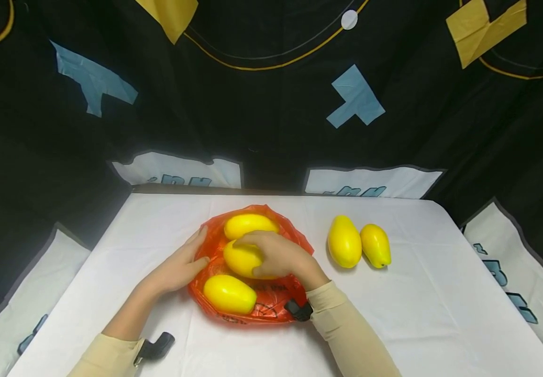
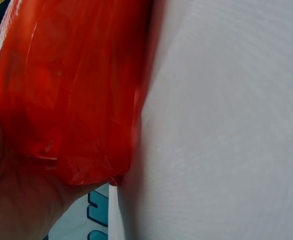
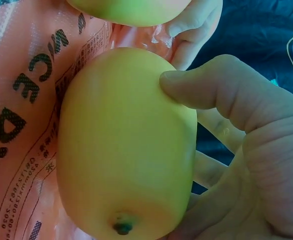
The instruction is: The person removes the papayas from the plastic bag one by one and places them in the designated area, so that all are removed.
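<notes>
A red plastic bag lies spread open on the white table, with printed lettering on it. My left hand grips its left rim; in the left wrist view the palm lies against the outer side of the red film. My right hand holds a yellow papaya-like fruit over the bag, the thumb on its side. Two more such fruits are in the bag: a far one and a near one. Some fingers of each hand are hidden.
Two yellow fruits, a larger one and a smaller pear-shaped one, stand close together right of the bag on the white table. A black curtain hangs behind the table. Each wrist carries a small black device.
</notes>
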Motion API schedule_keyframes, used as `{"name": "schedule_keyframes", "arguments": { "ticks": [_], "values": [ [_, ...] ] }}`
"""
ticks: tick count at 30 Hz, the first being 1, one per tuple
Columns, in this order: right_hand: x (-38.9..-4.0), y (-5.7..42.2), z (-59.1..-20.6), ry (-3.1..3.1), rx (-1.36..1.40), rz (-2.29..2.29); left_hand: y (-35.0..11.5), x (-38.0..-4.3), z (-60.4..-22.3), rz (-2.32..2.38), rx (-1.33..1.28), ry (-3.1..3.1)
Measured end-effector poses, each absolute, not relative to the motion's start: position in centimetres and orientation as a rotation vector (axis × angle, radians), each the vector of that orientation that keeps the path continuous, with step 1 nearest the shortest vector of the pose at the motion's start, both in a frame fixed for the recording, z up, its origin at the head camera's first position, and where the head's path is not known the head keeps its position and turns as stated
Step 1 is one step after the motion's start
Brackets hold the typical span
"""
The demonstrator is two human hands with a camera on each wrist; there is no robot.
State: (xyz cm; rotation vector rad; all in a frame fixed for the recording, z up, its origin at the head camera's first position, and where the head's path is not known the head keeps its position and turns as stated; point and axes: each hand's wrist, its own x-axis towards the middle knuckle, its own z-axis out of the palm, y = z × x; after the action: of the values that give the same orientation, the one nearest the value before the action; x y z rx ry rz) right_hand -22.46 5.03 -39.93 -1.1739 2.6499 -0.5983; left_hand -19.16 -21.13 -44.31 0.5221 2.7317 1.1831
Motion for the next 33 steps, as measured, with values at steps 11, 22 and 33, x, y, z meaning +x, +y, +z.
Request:
{"name": "schedule_keyframes", "arguments": {
  "ticks": [11,22,33],
  "values": [
    [-22.4,6.0,-39.8,2.664,-1.212,-0.660,-21.1,-19.2,-44.3,1.178,0.512,2.734],
    [-22.2,7.2,-39.6,2.743,-1.176,-0.728,-21.0,-19.0,-44.4,1.196,0.504,2.727],
    [-22.3,8.7,-38.5,2.773,-1.156,-0.851,-21.0,-19.0,-44.3,1.190,0.513,2.729]
  ]
}}
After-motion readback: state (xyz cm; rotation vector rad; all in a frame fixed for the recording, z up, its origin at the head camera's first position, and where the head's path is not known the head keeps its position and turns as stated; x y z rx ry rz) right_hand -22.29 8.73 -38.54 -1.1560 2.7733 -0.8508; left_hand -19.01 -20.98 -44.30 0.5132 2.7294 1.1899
